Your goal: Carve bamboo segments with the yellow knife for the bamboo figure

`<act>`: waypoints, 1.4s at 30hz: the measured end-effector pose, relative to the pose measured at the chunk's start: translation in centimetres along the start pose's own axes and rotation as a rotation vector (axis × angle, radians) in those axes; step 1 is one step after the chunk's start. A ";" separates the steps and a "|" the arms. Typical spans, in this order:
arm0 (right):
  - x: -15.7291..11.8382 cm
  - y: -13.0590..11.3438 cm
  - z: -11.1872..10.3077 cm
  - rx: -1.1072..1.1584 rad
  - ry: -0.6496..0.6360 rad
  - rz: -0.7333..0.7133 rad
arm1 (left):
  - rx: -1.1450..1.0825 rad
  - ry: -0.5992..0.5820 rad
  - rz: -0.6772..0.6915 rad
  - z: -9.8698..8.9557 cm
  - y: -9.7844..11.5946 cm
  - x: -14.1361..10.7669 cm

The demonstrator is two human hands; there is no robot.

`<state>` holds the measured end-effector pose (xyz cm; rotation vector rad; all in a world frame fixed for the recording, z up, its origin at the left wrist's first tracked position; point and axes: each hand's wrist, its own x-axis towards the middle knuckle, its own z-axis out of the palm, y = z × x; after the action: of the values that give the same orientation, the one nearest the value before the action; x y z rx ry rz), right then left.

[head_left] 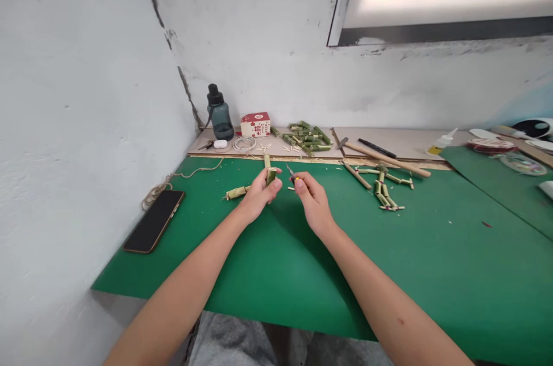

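Note:
My left hand [260, 196] is closed round a short green bamboo piece [271, 175], held upright over the green mat [276, 262]. A little to its right, my right hand [311, 196] grips a small knife [291, 172], its thin blade pointing up and left toward the bamboo without touching it. Another bamboo piece [236, 193] lies on the mat left of my left hand, and a paler one [266, 161] shows just behind it. To the right lies a jointed bamboo figure [382, 188] with its limbs spread.
At the back are a dark bottle [220, 118], a red and white box [255, 124], a coiled cable [244, 144], a pile of bamboo pieces [309, 138], a hammer [384, 157] and a glue bottle [441, 142]. A phone [154, 222] and string [155, 194] lie left.

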<state>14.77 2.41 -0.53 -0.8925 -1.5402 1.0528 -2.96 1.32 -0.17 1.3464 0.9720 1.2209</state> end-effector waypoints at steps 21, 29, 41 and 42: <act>0.1 -1.3 -0.8 -0.481 -0.189 0.015 | 0.156 0.032 -0.014 0.5 0.1 -0.3; 0.2 -1.1 -0.9 -0.470 -0.195 0.031 | 0.262 0.056 -0.007 0.2 0.1 -0.4; 0.2 -0.8 -0.9 -0.484 -0.237 0.030 | 0.314 0.043 -0.038 0.1 0.5 -0.5; 0.2 -0.8 -0.9 -0.491 -0.236 0.032 | 0.319 0.042 -0.038 0.1 0.5 -0.5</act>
<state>15.61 2.48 0.39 -1.1565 -2.0395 0.8340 -2.97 0.74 0.25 1.5442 1.2566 1.1009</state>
